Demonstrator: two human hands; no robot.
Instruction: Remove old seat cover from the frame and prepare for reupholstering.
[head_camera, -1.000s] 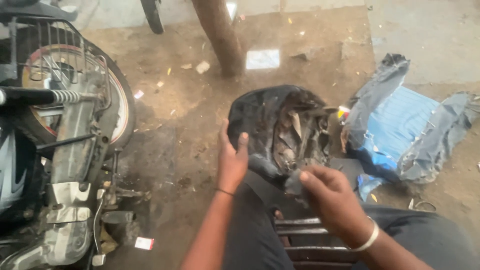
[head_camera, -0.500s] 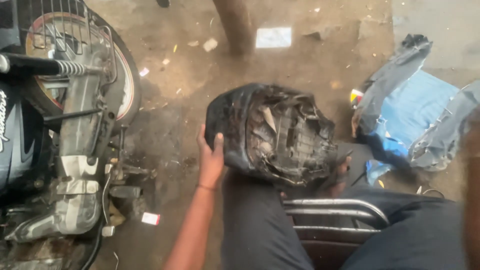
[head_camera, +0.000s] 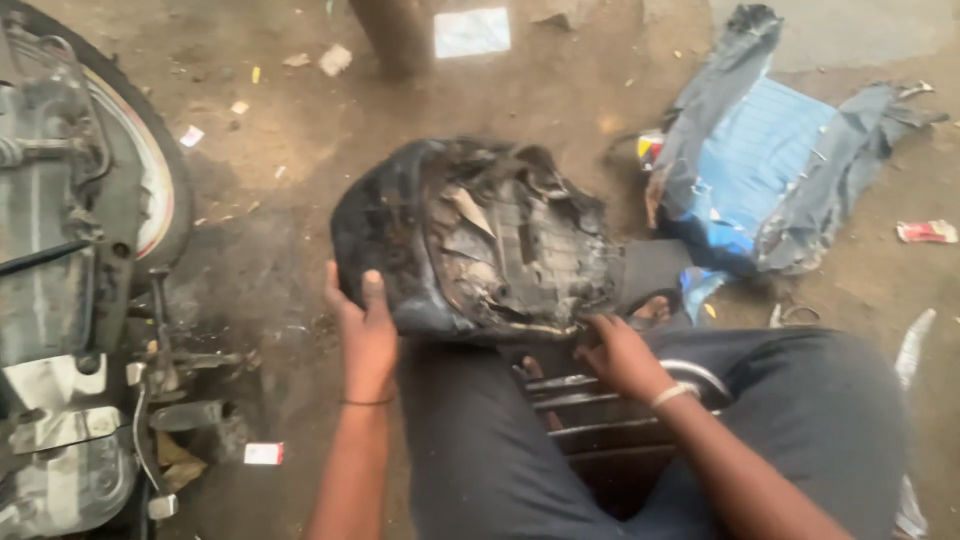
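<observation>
Since a moment ago we have turned the worn black motorcycle seat with its torn underside facing up (head_camera: 480, 245) and drawn it closer, so that it now lies across our lap in the middle of the scene, broad end to the left, ribbed plastic base and ragged scraps of cover showing. That shift puts both hands on its near edge, which we judge gives us a steadier hold for working on the exposed underside. To the left stands the grey motorcycle with its spoked rear wheel (head_camera: 90, 270), well apart from the seat. Far right on the dirt ground (head_camera: 270, 200) lies the crumpled blue and grey seat cover (head_camera: 770, 165), loose and apart from the seat. Under our legs sits the low metal-barred stool (head_camera: 610, 420). Our left hand (head_camera: 365, 335) has come up to cup the left near rim, thumb over the top and fingers curled underneath, gripping firmly. Our right hand (head_camera: 620, 355), with a pale bangle at the wrist, pinches the near right edge; its fingertips are tucked under the rim, so how tightly they close we cannot tell.
</observation>
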